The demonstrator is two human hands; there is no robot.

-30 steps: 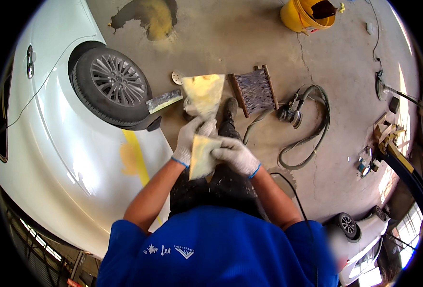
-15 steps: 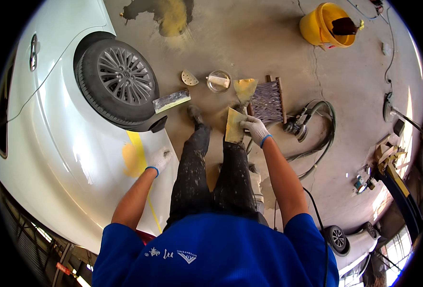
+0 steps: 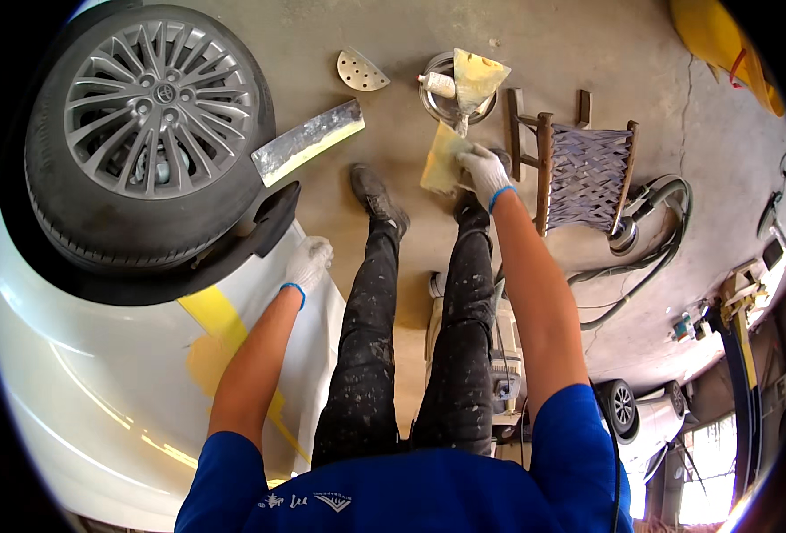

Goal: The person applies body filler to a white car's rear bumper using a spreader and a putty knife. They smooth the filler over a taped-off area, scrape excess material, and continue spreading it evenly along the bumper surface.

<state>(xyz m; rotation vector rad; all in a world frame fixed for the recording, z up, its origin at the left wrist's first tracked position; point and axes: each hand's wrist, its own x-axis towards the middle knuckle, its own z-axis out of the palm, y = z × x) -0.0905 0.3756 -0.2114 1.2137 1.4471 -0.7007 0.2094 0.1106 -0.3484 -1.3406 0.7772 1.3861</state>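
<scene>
My right hand (image 3: 486,178), in a white glove, grips a flat yellow putty-smeared spreader (image 3: 442,155). Just beyond it, a second yellow-stained spreader (image 3: 480,73) lies across a round metal bowl (image 3: 460,105), beside a white tube (image 3: 437,84). My gloved left hand (image 3: 307,265) is low at the car's pale body panel (image 3: 82,364), its fingers curled with nothing seen in them. Yellow putty (image 3: 215,324) marks that panel near the wheel (image 3: 166,93). A long, putty-streaked strip (image 3: 309,138) lies on the floor by the tyre, near a half-round perforated plate (image 3: 357,71).
A woven-strap stool (image 3: 588,173) stands on the right, before a hose with a sander (image 3: 628,231). A yellow bucket (image 3: 713,40) is at the upper right. A machine (image 3: 508,373) sits behind my legs. Another car (image 3: 651,413) and a post (image 3: 739,355) are farther right.
My hands have separated: the left moved down toward the car, the right carried its spreader forward. The other spreader has left my left hand for the bowl. The view has shifted closer to the wheel.
</scene>
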